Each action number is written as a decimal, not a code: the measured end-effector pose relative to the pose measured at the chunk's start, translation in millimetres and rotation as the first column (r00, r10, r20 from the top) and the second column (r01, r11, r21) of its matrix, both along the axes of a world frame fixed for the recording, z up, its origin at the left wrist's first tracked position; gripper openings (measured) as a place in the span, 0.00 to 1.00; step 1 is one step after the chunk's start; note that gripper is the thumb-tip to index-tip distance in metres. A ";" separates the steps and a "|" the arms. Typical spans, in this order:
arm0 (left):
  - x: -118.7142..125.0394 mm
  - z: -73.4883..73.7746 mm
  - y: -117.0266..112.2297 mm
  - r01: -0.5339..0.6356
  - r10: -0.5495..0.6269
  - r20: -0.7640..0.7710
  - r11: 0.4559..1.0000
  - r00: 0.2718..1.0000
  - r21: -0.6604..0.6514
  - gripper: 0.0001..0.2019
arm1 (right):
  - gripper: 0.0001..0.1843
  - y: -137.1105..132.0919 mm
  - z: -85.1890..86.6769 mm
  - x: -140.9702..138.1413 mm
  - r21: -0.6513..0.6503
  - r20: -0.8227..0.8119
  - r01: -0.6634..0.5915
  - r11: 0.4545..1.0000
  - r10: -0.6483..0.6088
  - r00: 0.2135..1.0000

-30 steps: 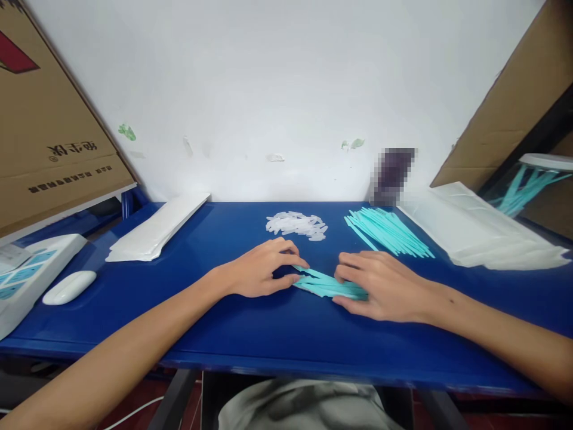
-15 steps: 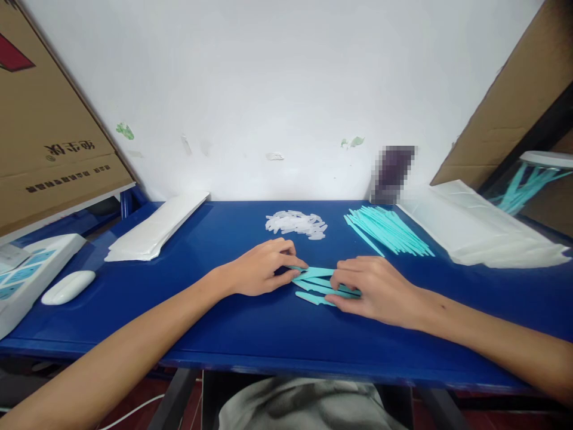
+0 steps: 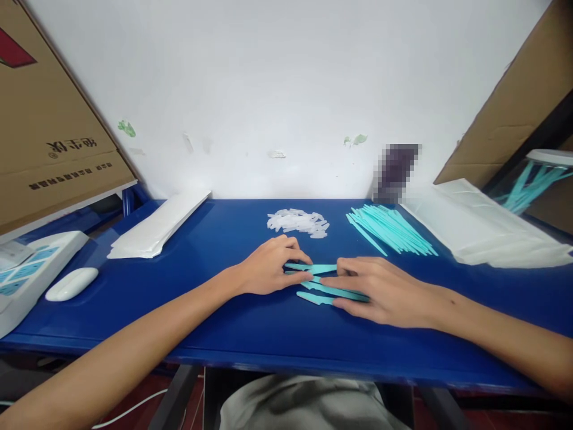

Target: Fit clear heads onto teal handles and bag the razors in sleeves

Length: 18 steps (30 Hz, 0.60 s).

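Several thin teal plastic sticks [image 3: 323,285] lie fanned out on the blue table [image 3: 250,322] between my hands. My left hand [image 3: 268,272] rests on their left tips, fingers curled, thumb and fingertips pinching one tip. My right hand [image 3: 380,289] lies flat over their right ends, fingers stretched and pressing them down. Behind them sit a small heap of clear plastic caps [image 3: 298,222] and a loose pile of more teal sticks [image 3: 389,230].
A stack of white bags [image 3: 159,224] lies at the back left, a bigger stack [image 3: 487,230] at the right. A white mouse [image 3: 71,282] and a white device [image 3: 27,269] sit at the left edge. Cardboard boxes [image 3: 49,125] flank both sides.
The teal sticks, bunched under my right hand a second ago, now lie spread apart. My right fingers have stretched out flat over them; my left hand has barely moved.
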<state>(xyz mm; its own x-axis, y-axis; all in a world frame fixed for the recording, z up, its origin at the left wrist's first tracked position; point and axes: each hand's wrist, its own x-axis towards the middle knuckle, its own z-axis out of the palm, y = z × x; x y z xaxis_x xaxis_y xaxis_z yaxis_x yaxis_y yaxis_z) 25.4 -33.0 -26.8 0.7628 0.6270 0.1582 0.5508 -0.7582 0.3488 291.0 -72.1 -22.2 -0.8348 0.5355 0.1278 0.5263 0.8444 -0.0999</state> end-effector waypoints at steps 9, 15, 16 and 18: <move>-5.1 -5.2 8.1 0.010 -0.008 0.052 0.999 0.999 -0.036 0.16 | 0.24 7.0 6.6 6.4 -0.034 0.039 -0.040 0.999 0.041 0.998; -7.2 -2.0 6.8 0.077 -0.076 0.024 0.997 0.997 -0.023 0.16 | 0.24 8.9 2.3 8.5 -0.031 0.008 -0.004 1.000 0.004 1.000; -7.6 -1.3 6.4 0.083 -0.083 0.020 0.996 0.996 -0.021 0.16 | 0.24 9.2 1.4 8.8 -0.033 0.000 0.004 0.999 -0.004 1.000; -8.5 0.0 5.6 0.099 -0.099 0.010 0.995 0.995 -0.011 0.17 | 0.24 9.7 0.5 9.5 -0.035 -0.010 0.020 0.999 -0.020 1.000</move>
